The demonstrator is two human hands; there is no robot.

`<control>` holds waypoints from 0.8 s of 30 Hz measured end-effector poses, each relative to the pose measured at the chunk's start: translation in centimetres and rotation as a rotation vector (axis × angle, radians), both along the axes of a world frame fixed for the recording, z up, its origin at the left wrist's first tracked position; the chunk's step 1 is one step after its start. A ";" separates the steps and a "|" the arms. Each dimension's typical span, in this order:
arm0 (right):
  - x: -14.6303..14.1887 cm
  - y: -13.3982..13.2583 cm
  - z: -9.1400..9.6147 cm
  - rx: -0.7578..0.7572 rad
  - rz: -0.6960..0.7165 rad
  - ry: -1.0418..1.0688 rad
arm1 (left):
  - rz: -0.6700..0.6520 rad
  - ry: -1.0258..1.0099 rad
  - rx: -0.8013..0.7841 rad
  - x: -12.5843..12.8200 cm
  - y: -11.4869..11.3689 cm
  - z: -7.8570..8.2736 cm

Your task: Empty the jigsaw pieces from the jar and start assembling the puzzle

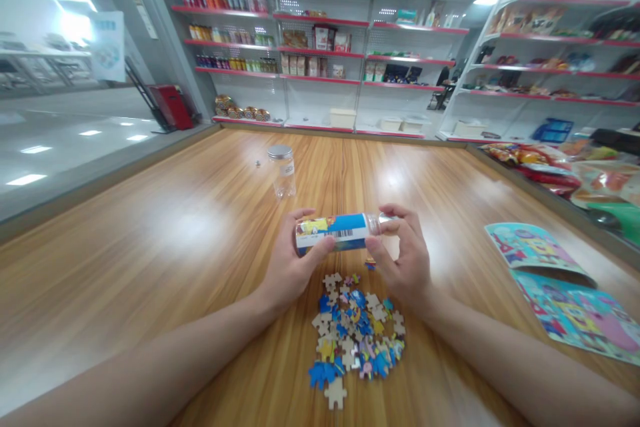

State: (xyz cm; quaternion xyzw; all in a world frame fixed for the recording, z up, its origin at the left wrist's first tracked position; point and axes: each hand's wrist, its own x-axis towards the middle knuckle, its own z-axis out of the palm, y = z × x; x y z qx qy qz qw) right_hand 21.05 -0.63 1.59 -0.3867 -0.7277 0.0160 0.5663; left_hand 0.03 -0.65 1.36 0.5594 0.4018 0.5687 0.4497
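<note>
A clear plastic jar (345, 230) with a blue and yellow cartoon label and barcode lies sideways in the air above the table. My left hand (293, 253) is closed around its bottom end, thumb across the label. My right hand (405, 253) is at the jar's mouth, fingers curled around a silver lid (387, 217) that they mostly cover. Its thumb touches the jar's neck. Whether the lid is fully off the neck, I cannot tell. Beneath the hands is a loose pile of jigsaw puzzle pieces (357, 327), some blue or yellow, others bare wood side up.
Another clear jar (283, 173) with a silver lid stands farther back, near a tiny object (258, 163). Two cartoon picture sheets (575, 307) lie at the right. Packaged snacks (545, 167) sit beyond the right table edge. Stocked shelves (320, 50) stand behind the wooden table (190, 213).
</note>
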 end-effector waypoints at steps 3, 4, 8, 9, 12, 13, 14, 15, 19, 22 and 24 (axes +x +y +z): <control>0.3 0.1 0.1 -0.010 0.047 -0.075 | -0.072 -0.104 -0.148 0.0 0.4 -0.4; 0.3 0.0 0.2 0.004 0.066 -0.104 | -0.102 -0.113 -0.180 -0.1 0.6 -0.5; 0.1 -0.7 0.5 0.114 0.155 -0.170 | -0.195 -0.082 -0.231 -0.4 0.9 -0.6; 0.0 -0.8 0.5 0.145 0.168 -0.176 | -0.205 -0.078 -0.237 -0.4 0.9 -0.6; -0.1 -1.2 0.6 0.228 0.160 -0.179 | -0.239 -0.077 -0.259 -0.6 1.0 -0.5; -0.1 -1.2 0.7 0.253 0.149 -0.175 | -0.252 -0.077 -0.273 -0.6 1.1 -0.6; -0.1 -1.3 0.7 0.275 0.138 -0.172 | -0.266 -0.078 -0.292 -0.7 1.1 -0.6; 0.0 -1.3 0.7 0.293 0.130 -0.170 | -0.281 -0.084 -0.313 -0.7 1.2 -0.7; 0.0 -1.3 0.8 0.330 0.120 -0.182 | -0.346 -0.108 -0.350 -0.9 1.5 -1.0; 0.0 -1.2 0.8 0.350 0.115 -0.206 | -0.366 -0.102 -0.330 -1.0 1.5 -1.2; 0.1 -1.2 0.8 0.358 0.109 -0.218 | -0.372 -0.094 -0.319 -1.0 1.4 -1.3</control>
